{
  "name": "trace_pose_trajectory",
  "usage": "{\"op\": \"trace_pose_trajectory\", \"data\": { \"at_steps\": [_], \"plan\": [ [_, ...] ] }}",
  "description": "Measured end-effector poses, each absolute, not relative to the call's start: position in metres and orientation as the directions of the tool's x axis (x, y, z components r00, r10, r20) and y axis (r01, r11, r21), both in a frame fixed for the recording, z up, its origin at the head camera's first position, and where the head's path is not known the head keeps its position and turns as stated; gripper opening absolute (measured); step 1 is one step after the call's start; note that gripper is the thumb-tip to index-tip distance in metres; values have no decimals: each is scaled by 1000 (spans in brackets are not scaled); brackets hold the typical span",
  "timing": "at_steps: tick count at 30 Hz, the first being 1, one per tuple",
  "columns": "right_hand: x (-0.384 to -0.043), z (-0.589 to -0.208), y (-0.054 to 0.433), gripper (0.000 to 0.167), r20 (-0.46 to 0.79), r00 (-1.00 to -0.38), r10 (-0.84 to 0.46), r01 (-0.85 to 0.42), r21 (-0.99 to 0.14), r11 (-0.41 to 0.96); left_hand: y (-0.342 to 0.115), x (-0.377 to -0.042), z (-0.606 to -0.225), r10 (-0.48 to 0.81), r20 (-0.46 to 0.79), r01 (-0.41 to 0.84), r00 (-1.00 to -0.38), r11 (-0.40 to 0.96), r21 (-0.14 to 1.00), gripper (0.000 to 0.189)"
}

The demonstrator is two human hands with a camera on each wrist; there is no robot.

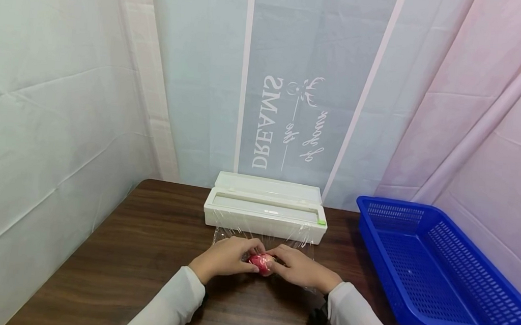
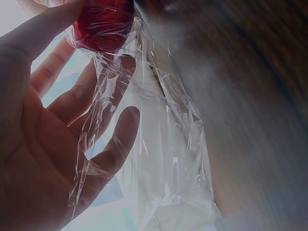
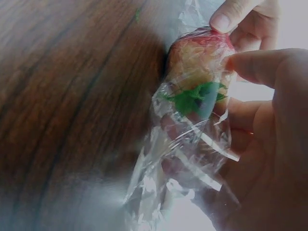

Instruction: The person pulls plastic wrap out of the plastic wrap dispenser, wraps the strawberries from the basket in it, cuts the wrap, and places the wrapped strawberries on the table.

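A small red and pale-yellow fruit (image 1: 260,263) with a green leafy top (image 3: 195,97) is wrapped in clear cling film (image 3: 166,154). My left hand (image 1: 231,254) pinches its red end between thumb and fingers. From the other side, my right hand (image 1: 303,269) holds the paler part with thumb and fingertips. In the left wrist view, loose film (image 2: 166,144) trails past the spread lower fingers. This film runs back to a white cling film box (image 1: 262,226), whose lid (image 1: 268,186) stands raised behind it.
A blue plastic basket (image 1: 416,282) stands on the right of the dark wooden table (image 1: 143,245). On the box's right end sits a green slider (image 1: 321,222). Fabric curtains (image 1: 203,76) hang close behind and on both sides.
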State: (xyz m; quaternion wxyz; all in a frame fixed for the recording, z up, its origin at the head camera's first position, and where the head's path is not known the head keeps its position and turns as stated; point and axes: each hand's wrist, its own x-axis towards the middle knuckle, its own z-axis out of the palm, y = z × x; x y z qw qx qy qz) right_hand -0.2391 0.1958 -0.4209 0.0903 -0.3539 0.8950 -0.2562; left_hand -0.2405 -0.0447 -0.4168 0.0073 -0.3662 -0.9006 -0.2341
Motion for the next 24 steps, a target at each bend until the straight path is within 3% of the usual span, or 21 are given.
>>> {"op": "trace_pose_trajectory", "data": {
  "at_steps": [6,10,13,24],
  "plan": [
    [-231,-413,194,39,161,-756,-635,-641,-384,665,-46,-244,-418,655,149,639,-741,619,457,29],
    [-225,-409,189,24,354,-698,-623,-713,-271,646,-47,-248,-419,650,127,615,-749,612,498,27],
    [-221,-409,186,19,432,-650,-625,-751,-240,615,-47,-251,-420,655,127,615,-745,599,513,26],
    [-218,-416,180,28,357,-667,-655,-742,-230,630,-50,-257,-422,678,148,638,-720,563,525,26]
  ]
}}
